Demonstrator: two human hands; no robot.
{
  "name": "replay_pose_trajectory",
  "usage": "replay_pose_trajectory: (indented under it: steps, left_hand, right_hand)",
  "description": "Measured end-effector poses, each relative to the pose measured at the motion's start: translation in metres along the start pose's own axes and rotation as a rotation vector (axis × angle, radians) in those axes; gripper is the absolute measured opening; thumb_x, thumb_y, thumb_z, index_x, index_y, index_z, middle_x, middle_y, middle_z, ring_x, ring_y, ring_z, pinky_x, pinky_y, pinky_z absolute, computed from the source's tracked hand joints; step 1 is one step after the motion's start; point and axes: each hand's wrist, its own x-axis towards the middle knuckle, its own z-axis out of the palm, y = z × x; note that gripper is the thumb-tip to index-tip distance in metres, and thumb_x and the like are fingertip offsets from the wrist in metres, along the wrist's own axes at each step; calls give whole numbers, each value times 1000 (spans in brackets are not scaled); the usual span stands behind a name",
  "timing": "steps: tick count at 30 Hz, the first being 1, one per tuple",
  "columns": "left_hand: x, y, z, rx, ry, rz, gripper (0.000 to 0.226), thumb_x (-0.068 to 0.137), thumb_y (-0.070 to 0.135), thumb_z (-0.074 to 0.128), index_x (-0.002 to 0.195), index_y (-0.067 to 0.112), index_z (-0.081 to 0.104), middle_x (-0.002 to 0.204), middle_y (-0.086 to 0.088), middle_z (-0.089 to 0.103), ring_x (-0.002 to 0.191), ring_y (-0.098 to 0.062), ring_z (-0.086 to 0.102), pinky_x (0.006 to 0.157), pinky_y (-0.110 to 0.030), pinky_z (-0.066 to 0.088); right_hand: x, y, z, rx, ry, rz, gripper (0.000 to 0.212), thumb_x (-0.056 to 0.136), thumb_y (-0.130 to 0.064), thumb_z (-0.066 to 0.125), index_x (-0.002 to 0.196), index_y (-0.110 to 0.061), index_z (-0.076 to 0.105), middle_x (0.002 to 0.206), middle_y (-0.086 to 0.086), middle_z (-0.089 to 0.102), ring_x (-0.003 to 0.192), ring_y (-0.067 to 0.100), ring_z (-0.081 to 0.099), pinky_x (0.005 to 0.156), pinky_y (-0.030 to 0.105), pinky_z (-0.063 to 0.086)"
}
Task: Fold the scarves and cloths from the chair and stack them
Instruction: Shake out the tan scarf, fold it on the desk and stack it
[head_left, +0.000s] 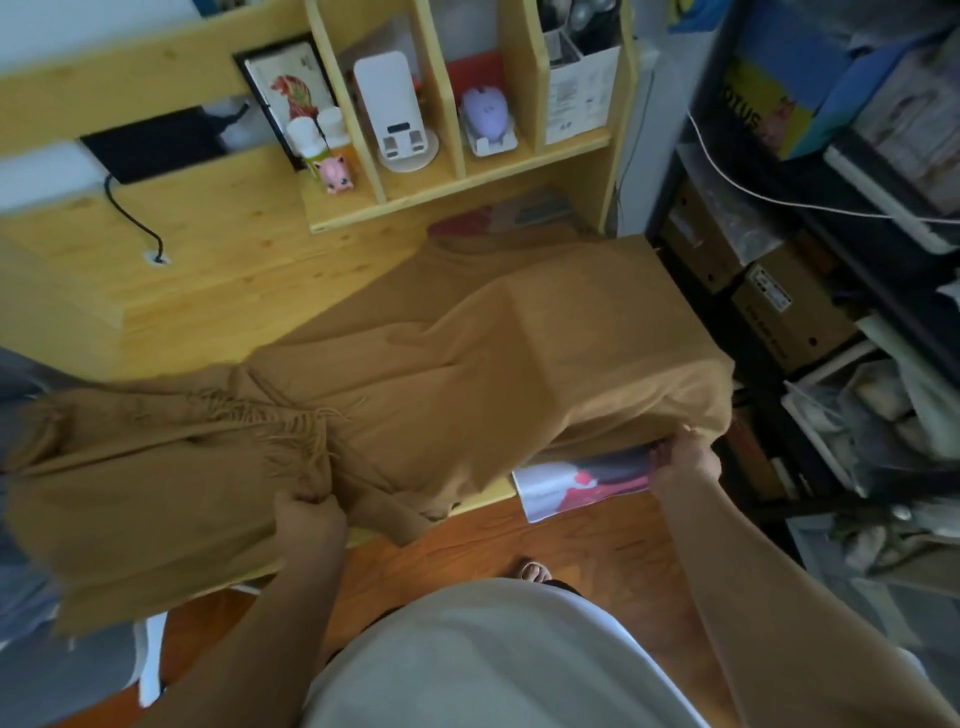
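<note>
Across the middle of the frame a tan fringed scarf (467, 364) lies spread over a wooden bench (218, 280), its right part raised in a smooth sheet and its left part bunched, with the fringe (291, 421) lying in a tangle at centre left. At lower centre the left hand (311, 519) has its fingers curled into a gathered fold of the scarf near the bench's front edge, a closed grip on the cloth. At the right the right hand (685, 457) pinches the scarf's far right edge and holds it up off the bench; its grip is likewise closed on the fabric. Just under that lifted edge a printed sheet in white, red and dark (571, 483) sticks out over the front of the bench. The scarf's lower left part hangs over the bench edge toward a chair (78, 675) in the lower left corner. Along the top of the frame a wooden shelf unit (452, 171) holds a white charger (395, 114), a lilac mouse (483, 111), a pink pig figure (335, 174) and a framed picture (285, 88). Wooden floor (571, 551) shows at bottom centre, and dark shelving with boxes (779, 312) fills the right side
</note>
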Motion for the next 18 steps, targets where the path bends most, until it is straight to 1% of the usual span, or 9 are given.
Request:
replay_pose_trajectory:
  steps: [2,3,5,8,10,14,16,17,18]
  left_hand:
    - [2,7,-1,-23,22,18,18,96,1,61,102,8,46,104,-13,52,93,-29,46,91,-37,41]
    - [2,11,-2,-23,29,43,21,95,2,64,103,8,47,103,-13,53,93,-31,49,90,-40,45]
    - [3,16,-7,-28,35,122,25,92,4,70,103,11,49,99,-11,56,93,-34,56,86,-46,51]
    - [11,25,-22,-146,58,138,26,90,2,72,98,15,51,89,-2,55,88,-29,57,79,-39,47]
    - [19,30,-41,-286,54,113,28,90,3,73,92,20,51,91,-1,56,85,-25,57,79,-38,48]
    - [40,33,-95,-521,95,78,27,90,3,74,82,22,56,87,1,61,83,-21,59,77,-35,50]
    - [52,32,-128,-629,139,66,26,91,2,72,81,22,59,85,2,63,83,-18,59,75,-30,50]
    - [59,30,-145,-666,160,65,24,92,2,71,82,22,62,85,3,63,83,-15,59,76,-27,50]
    - [67,26,-161,-686,171,70,20,93,3,70,86,21,65,87,4,64,84,-13,59,78,-26,50]
  right_hand:
    - [-18,-3,9,-119,131,-286,30,102,-19,47,128,-12,59,108,6,62,97,23,61,83,30,47]
    - [-36,-5,17,-169,138,-439,27,101,-17,44,123,-14,60,112,9,63,102,26,62,85,31,45]
    - [-72,-10,44,-305,-17,-721,23,97,-16,42,112,-12,59,114,14,62,101,31,60,85,33,44]
    - [-133,-16,95,-530,-289,-1114,10,91,-22,47,90,-14,53,102,10,54,91,28,55,86,46,48]
    - [-181,-11,130,-590,-475,-1346,9,90,-17,52,84,-11,51,95,5,52,85,21,51,79,39,46]
    - [-263,73,174,-862,-911,-1518,12,89,-15,58,79,-13,51,89,-3,50,82,12,48,67,19,37]
    - [-259,148,178,-1015,-1098,-1591,9,87,-14,56,81,-9,55,93,4,56,90,20,53,78,25,44]
    - [-249,184,178,-1169,-1156,-1595,16,88,-19,50,89,-7,60,101,8,60,100,25,56,89,32,47]
    - [-230,217,176,-1413,-1188,-1542,32,89,-25,43,105,-7,64,116,10,61,116,29,54,100,38,45]
